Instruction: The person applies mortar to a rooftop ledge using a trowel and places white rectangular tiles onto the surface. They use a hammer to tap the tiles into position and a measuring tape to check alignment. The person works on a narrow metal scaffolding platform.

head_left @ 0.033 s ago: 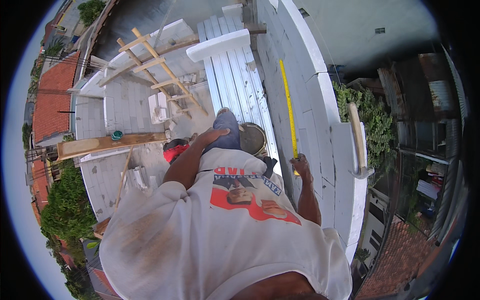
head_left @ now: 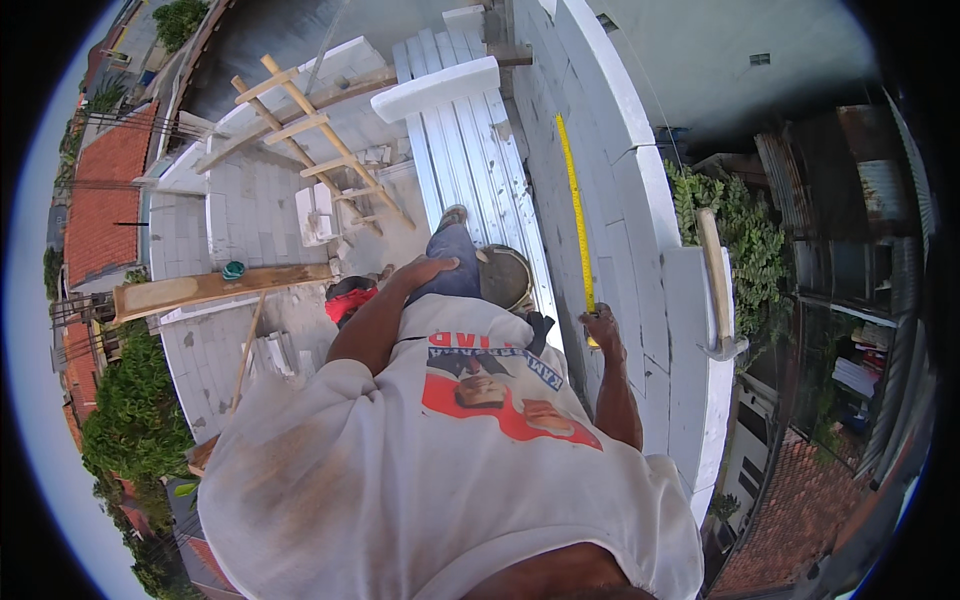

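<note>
My right hand (head_left: 603, 327) is closed on a tape measure, part of its yellow case showing beneath the fingers. Its yellow blade (head_left: 575, 205) is pulled out long and stretches away from me along the face of the grey block wall (head_left: 625, 225). On the knee of my blue jeans (head_left: 457, 262) lies my left hand (head_left: 430, 270), fingers flat and holding nothing. Beside that knee a round, dark bucket (head_left: 505, 278) with grey stuff in it rests on the ribbed metal planks (head_left: 465, 150).
A hammer (head_left: 717, 285) with a wooden handle lies on the wall top at right. One white block (head_left: 437, 88) lies across the planks. Left are a wooden ladder (head_left: 310, 135) and a wooden board (head_left: 220, 288) carrying a green roll-like thing (head_left: 233, 270). Something red (head_left: 350, 303) is below my left arm.
The far end of the tape blade has shifted very slightly away from me. My foot shows a little farther forward past the knee. Both hands stay where they were.
</note>
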`<state>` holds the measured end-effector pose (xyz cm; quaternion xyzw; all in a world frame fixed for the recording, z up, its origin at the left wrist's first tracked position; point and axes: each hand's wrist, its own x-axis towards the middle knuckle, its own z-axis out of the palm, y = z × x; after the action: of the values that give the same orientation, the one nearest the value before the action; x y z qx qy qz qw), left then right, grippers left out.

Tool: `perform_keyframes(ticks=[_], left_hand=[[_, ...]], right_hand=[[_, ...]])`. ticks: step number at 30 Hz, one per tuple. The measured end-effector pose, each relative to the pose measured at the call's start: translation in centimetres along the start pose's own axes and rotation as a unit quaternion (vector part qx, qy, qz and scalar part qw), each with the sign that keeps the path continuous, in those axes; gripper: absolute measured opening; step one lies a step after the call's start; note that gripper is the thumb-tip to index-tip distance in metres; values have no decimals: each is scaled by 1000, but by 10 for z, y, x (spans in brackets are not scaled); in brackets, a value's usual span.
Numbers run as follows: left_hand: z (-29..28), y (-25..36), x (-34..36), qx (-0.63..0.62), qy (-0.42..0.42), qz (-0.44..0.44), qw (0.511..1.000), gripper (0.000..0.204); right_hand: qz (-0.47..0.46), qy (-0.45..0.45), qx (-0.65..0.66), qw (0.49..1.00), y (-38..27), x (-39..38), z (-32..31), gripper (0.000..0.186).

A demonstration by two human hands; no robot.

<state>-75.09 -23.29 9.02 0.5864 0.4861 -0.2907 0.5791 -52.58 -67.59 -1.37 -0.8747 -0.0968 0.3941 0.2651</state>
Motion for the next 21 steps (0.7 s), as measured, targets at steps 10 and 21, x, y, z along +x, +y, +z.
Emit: perform_keyframes(ticks=[10, 21], left_hand=[[-50, 89, 109, 3, -120, 46, 992, 69], [-205, 92, 239, 352, 33, 387, 851, 12]], right_hand=[[77, -16, -45, 996, -98, 29, -14, 59], [216, -7, 9, 976, -181, 15, -52, 50]])
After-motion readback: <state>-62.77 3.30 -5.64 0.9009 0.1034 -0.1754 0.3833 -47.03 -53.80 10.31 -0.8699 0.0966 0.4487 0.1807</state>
